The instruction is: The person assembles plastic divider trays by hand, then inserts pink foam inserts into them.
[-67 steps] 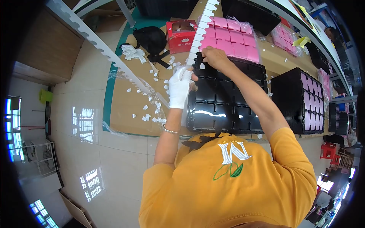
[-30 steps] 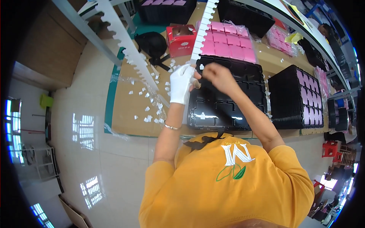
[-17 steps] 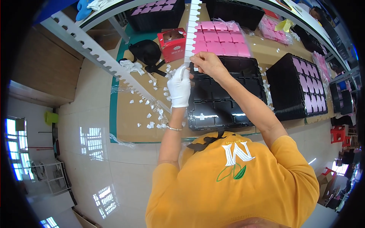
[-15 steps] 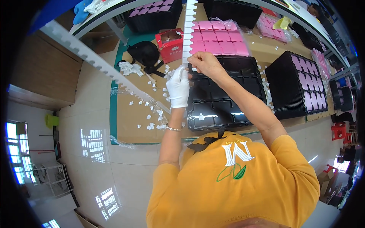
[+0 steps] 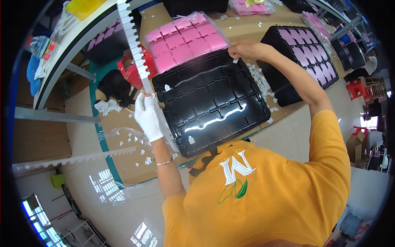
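My left hand (image 5: 148, 117), in a white glove, is closed round a long white strip with notched tabs (image 5: 138, 55) at the left edge of a black plastic tray (image 5: 205, 101). The strip runs away beyond the hand, and its tail hangs along the tray's side. My bare right hand (image 5: 249, 50) is at the tray's far right corner, fingers pinched, with a small white tab (image 5: 235, 61) showing at the fingertips. Two more tabs are on the tray: one near the far left corner (image 5: 167, 87) and one near the front left (image 5: 191, 140).
Behind the tray lie bagged pink pads (image 5: 187, 39). A red box (image 5: 133, 66) and a black cloth item (image 5: 114, 87) are to the left. A stack of black trays with lilac pads (image 5: 304, 57) stands right. Loose white scraps (image 5: 259, 80) litter the brown table covering.
My right hand has left the strip beside my left hand and moved to the tray's far right corner with a small white tab. The whole view has shifted and turned.
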